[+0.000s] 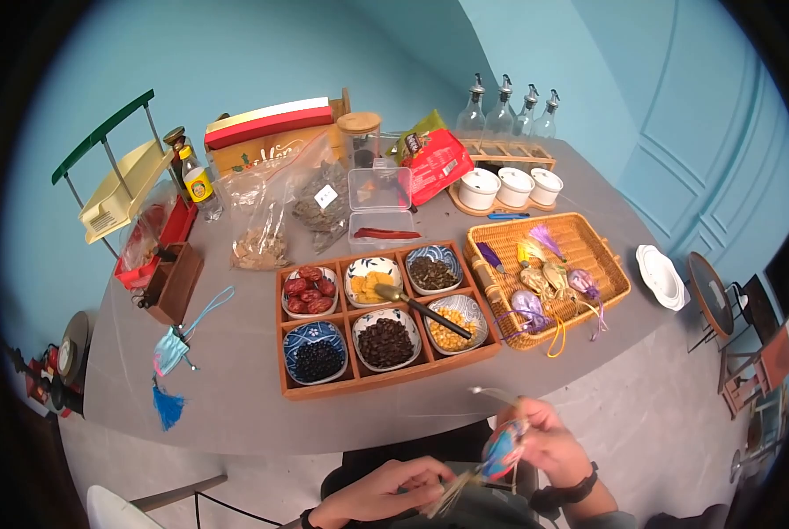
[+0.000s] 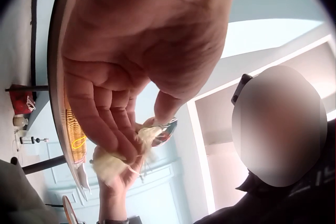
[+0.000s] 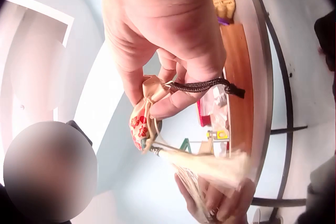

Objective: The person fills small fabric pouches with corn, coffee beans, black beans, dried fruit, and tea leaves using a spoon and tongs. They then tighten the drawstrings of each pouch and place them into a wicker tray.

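Observation:
In the head view, my right hand (image 1: 553, 445) pinches a small colourful sachet (image 1: 503, 450) by its gathered neck, below the table's front edge. The right wrist view shows the sachet (image 3: 140, 124) as a cream pouch with red flower prints, a dark braided cord (image 3: 197, 85) and a long cream tassel (image 3: 210, 164). My left hand (image 1: 390, 494) holds tassel strands (image 1: 452, 495) between thumb and fingertips. Seen from the left wrist, the blurred tassel (image 2: 108, 169) hangs at the fingers of the left hand (image 2: 142, 50).
A wooden compartment tray (image 1: 385, 385) holds bowls of dates, seeds and corn, with a scoop (image 1: 425, 310) across them. To its right, a wicker basket (image 1: 606, 256) contains several sachets. A blue tasselled sachet (image 1: 172, 351) lies left. Bags, boxes, jars and glass bottles (image 1: 500, 119) stand behind.

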A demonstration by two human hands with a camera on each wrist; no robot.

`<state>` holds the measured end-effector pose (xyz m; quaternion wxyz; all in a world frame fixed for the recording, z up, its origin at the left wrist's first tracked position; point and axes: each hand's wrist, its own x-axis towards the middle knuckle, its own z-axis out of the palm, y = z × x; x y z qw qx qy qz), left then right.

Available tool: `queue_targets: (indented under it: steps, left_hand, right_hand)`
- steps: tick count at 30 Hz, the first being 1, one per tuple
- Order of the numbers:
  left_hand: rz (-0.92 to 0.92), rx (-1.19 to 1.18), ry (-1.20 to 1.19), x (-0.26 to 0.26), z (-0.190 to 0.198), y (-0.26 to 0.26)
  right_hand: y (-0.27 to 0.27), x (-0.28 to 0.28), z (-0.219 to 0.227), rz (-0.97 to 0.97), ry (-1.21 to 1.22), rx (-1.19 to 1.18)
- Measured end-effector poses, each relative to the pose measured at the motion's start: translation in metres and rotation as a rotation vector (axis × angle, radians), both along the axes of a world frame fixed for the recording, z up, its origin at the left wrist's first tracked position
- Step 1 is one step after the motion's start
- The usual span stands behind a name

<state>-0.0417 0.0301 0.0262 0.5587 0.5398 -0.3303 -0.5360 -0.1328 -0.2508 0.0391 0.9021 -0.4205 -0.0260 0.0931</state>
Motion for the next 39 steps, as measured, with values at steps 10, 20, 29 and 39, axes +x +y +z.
queue_targets:
  steps: [10,20,29,39]
  left_hand:
    - [0.086,-0.072,-0.134,0.002,-0.006,-0.018]
    - [0.152,-0.156,-0.125,0.021,0.026,-0.056]
    - [0.384,-0.222,0.454,0.147,0.111,-0.257]
    - [0.510,-0.208,0.628,0.193,0.058,-0.292]
  right_hand:
    - [-0.113,-0.017,0.075,-0.737,-0.057,-0.260]
    - [-0.167,0.105,0.115,-0.724,0.107,-0.272]
    - [-0.165,0.157,0.097,-0.535,0.111,-0.122]
    - [-0.170,0.129,0.049,-0.526,0.262,-0.209]
